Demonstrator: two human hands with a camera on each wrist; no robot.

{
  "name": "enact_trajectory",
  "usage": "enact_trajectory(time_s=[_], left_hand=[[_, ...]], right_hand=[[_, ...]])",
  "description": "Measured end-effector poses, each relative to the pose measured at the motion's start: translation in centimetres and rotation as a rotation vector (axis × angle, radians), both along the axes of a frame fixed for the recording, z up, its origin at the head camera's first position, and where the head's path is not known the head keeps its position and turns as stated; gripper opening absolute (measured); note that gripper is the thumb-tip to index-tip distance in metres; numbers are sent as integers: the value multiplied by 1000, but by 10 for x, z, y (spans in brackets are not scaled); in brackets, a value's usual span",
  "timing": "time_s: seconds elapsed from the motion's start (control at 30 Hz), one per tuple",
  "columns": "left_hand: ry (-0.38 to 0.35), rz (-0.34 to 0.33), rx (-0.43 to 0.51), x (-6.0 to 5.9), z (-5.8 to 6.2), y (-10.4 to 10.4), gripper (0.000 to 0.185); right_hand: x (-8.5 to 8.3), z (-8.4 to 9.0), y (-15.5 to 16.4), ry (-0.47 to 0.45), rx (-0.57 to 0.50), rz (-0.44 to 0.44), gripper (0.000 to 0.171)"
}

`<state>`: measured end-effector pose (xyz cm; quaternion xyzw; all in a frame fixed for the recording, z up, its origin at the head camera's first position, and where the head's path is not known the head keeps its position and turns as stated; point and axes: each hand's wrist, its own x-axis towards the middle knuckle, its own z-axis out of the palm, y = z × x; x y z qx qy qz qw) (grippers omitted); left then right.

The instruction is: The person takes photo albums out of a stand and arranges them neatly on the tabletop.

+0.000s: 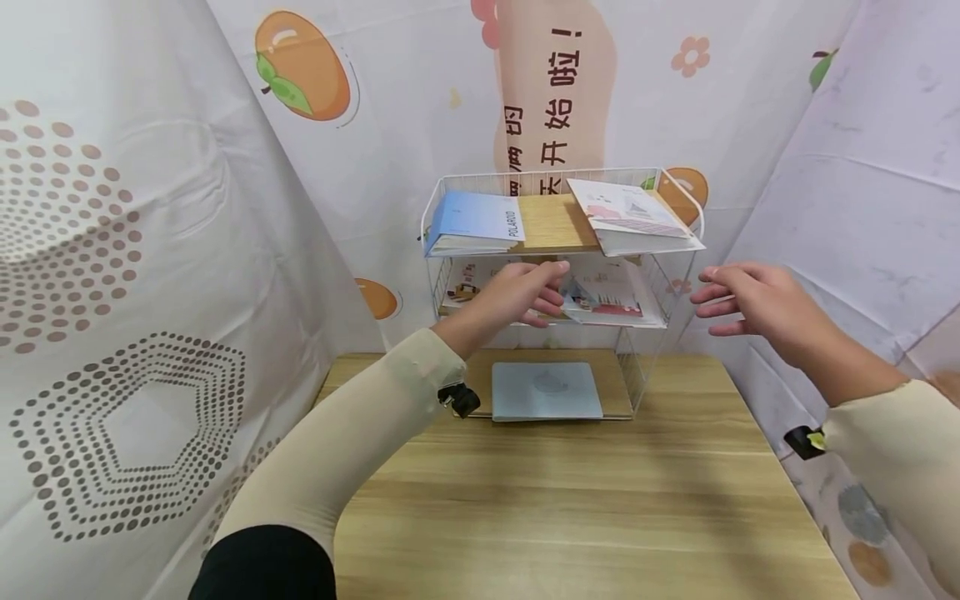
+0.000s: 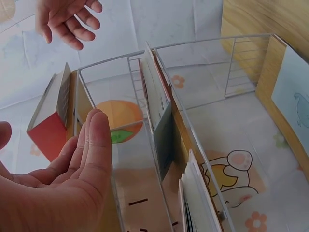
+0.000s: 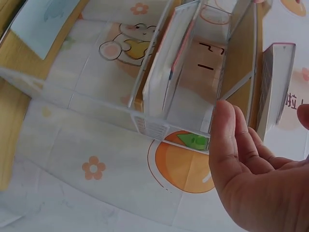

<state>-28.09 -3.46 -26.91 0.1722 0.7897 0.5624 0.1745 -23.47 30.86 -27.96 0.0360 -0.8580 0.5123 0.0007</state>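
Observation:
A white wire rack [image 1: 678, 187] with three wooden tiers stands at the back of the table. My left hand [image 1: 551, 292] reaches in front of the middle tier with straight fingers and holds nothing; its fingertips are next to a pink-and-white book [image 1: 611, 298] lying there. In the left wrist view the left hand [image 2: 91, 140] shows an empty palm by the rack's edge. My right hand [image 1: 712, 298] hovers to the right of the rack, fingers spread and empty. The right wrist view shows the right hand [image 3: 231, 140] just outside the rack's end wall [image 3: 154, 126].
The top tier carries a blue book [image 1: 476, 221] at the left and a white book [image 1: 630, 218] at the right. A grey-blue book [image 1: 546, 390] lies on the bottom tier. Another book [image 1: 467, 283] sits at the middle tier's left. Patterned curtains [image 1: 112, 292] close in the wooden table [image 1: 570, 517].

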Motion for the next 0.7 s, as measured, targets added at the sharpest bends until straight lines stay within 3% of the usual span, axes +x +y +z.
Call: enact_trajectory(time_s=[0.4,0.7], left_hand=[[-89,-16,56,-8,7,18,60],[-112,0,44,-7,20,33,63]], right_hand=[[-8,11,3,-95,-43,-27,70],[-16,20,-1,-123,-52,-65,78]])
